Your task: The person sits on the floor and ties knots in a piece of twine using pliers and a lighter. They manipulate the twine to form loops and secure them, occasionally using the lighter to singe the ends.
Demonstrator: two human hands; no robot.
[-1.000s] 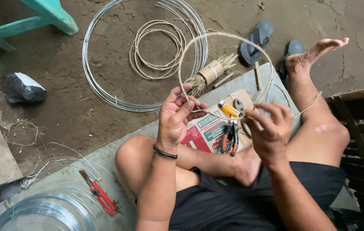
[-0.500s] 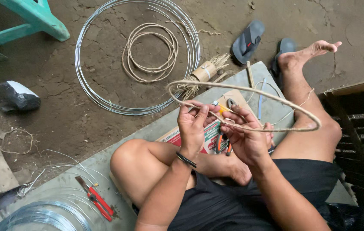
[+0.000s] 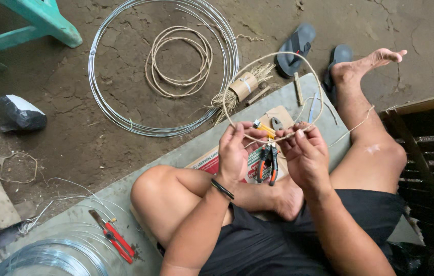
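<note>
Head view, items largest to smallest, with changes noted.

1. Coil of grey steel wire (image 3: 125, 110) on the dirt floor, well apart from you; position matches the earlier frames.
2. Wrapped ring (image 3: 306, 76), a wire hoop bound in pale fibre cord. Half a second ago you held it nearly flat across your lap; now it stands tilted up and away from you, its lower arc pinched between both hands. Judgement: you have turned it to bring a fresh stretch of rim under your fingers.
3. Smaller coil of cord-wrapped rings (image 3: 178, 61), inside the steel coil, unmoved.
4. Your left hand (image 3: 235, 153), fingers curled shut on the ring's lower arc.
5. Your right hand (image 3: 306, 156), closed on the same arc just beside the left, thumb pressing a loose cord tail that runs off toward your right knee.
6. Fibre bundle (image 3: 242, 87) with a paper band, near the ring's far edge.
7. Red cutters (image 3: 115, 240) by your left knee.
8. Orange-handled pliers (image 3: 268, 163) on printed cardboard, directly below your hands.
</note>
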